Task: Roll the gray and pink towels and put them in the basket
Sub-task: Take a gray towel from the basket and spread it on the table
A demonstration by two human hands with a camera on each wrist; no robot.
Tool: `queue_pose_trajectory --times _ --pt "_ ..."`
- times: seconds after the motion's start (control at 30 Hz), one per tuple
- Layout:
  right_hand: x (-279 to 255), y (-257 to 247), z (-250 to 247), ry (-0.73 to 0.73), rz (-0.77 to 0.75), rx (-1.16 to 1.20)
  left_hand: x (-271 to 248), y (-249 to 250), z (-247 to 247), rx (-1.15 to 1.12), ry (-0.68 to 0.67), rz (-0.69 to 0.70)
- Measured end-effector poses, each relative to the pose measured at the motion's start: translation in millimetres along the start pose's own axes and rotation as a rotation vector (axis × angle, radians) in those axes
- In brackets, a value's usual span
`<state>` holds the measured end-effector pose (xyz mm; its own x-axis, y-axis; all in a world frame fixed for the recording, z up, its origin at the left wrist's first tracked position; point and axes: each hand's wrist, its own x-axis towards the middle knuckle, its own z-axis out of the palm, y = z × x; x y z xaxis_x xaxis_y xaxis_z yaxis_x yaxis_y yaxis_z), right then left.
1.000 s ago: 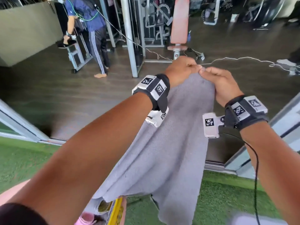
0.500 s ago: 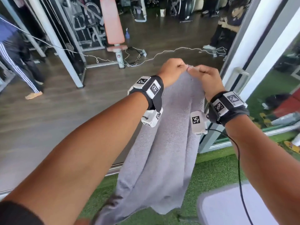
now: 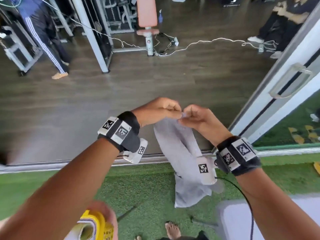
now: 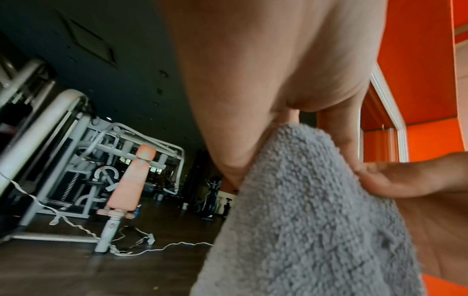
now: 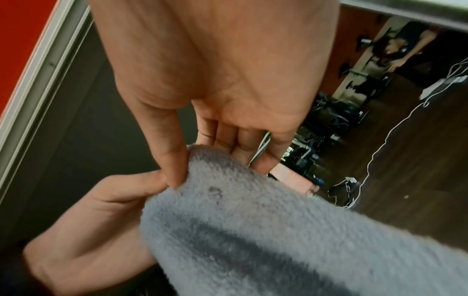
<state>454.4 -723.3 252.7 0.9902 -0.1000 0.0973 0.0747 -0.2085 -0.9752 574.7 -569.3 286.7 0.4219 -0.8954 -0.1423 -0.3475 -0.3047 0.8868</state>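
The gray terry-cloth towel (image 3: 183, 153) is hanging in the air in front of me, folded lengthwise, its lower end dangling over the green artificial turf (image 3: 147, 184). I am holding its top edge with both hands close together, knuckles nearly touching. My left hand (image 3: 155, 110) is pinching the top corner, its fingers (image 4: 336, 136) curling behind the cloth. My right hand (image 3: 199, 118) is pinching the same edge, thumb pressing on the near face while its fingers (image 5: 228, 138) are folding behind the fabric. A yellow perforated plastic basket (image 3: 102, 227) is sitting low to my left, well apart from the towel. Beyond my hands, the dark wooden gym floor (image 3: 155, 80) is stretching away.
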Motion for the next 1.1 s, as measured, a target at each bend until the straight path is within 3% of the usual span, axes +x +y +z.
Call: queue_pose_trajectory --times 0.2,0.33,0.47,0.57,0.73,0.83,0.87,0.93,1.0,1.1 --pt "-3 33 78 -0.078 0.137 -0.449 -74 -63 14 -0.017 0.082 -0.169" --pt "-6 36 101 -0.242 0.120 -0.317 -101 -68 5 -0.040 0.127 -0.166" --pt "-9 32 116 -0.153 0.127 0.047 -114 -63 -5 -0.070 0.193 -0.128" --pt "-4 23 127 -0.058 0.103 0.175 -117 -57 -13 -0.057 0.246 -0.090" --pt "-9 33 146 -0.053 0.196 0.340 -124 -54 -39 0.121 0.524 0.018" --pt "-8 23 133 -0.002 0.096 0.229 -135 -69 -50 0.056 0.727 0.018" --pt "-2 12 128 0.004 0.027 0.165 -136 -76 -46 0.028 0.713 -0.001" --pt "14 -13 125 0.003 -0.094 0.020 -135 -84 -27 -0.126 0.542 -0.019" --pt "32 -34 129 -0.041 -0.120 -0.050 -130 -82 -12 -0.343 0.401 -0.038" --pt "43 -46 134 -0.036 -0.122 -0.078 -130 -69 -17 -0.611 0.463 -0.010"
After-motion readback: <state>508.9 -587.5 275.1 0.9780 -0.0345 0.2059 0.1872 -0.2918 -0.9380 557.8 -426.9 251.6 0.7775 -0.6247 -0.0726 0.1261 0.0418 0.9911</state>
